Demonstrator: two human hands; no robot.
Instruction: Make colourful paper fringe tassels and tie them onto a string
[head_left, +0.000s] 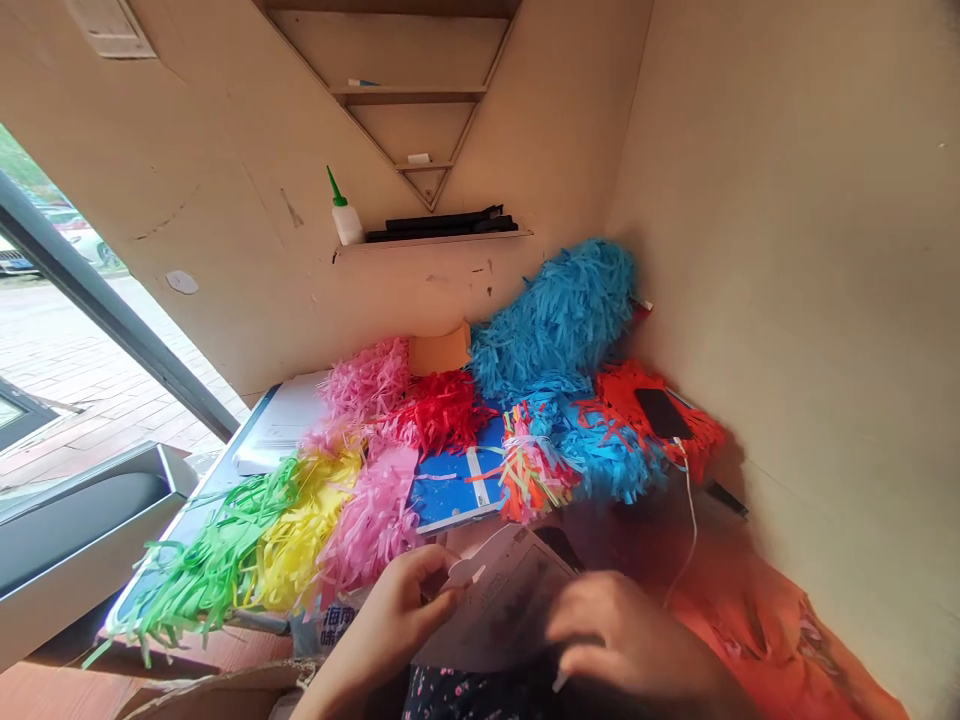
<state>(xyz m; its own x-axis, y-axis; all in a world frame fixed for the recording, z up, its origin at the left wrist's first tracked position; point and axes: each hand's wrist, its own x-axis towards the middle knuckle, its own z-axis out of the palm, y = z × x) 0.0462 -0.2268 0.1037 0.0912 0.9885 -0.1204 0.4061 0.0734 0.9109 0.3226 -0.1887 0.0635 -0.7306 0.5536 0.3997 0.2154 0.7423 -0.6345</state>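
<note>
My left hand (420, 595) pinches the left edge of a grey printed sheet or card (487, 610) above my lap, thumb and fingers closed on it. My right hand (600, 625) is at the sheet's right side, blurred, with its fingers curled; whether it grips anything is unclear. A small pale bit shows below its fingertips. Beyond the sheet lies a multicoloured paper-fringe bundle (534, 465) on a blue board (450, 490). Green (217, 550), yellow (311, 530) and pink fringes (375, 510) lie to the left.
Blue fringe (562, 310) is heaped at the back right. A phone (664, 413) with a white cable rests on red fringe (701, 430). A glue bottle (346, 220) stands on the wall shelf (435, 240). Orange cloth (772, 630) lies at the right.
</note>
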